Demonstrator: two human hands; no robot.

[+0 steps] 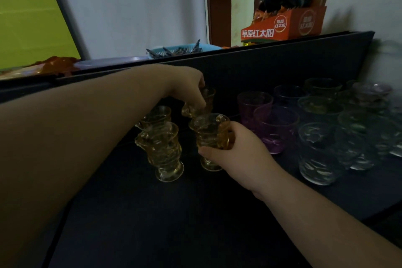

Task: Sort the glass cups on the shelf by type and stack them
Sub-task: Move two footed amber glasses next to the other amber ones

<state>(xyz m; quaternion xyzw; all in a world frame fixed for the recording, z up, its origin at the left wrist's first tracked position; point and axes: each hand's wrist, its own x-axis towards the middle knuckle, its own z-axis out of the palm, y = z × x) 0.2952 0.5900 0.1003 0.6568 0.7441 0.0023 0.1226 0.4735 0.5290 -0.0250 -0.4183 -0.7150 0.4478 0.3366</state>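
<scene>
"草原红太阳" on orange box

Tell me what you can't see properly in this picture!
- Head view: the left hand hides most of the amber cup it grips.
- The right hand's fingers are hidden behind its amber cup stack.
- Clear cups at the right are cut off by the frame edge.
- Far cups are dim and blurred.

Amber footed cups upright on the dark shelf, two stacked, purple cups just right, clear cups farther right, one amber cup held, another tilted.
</scene>
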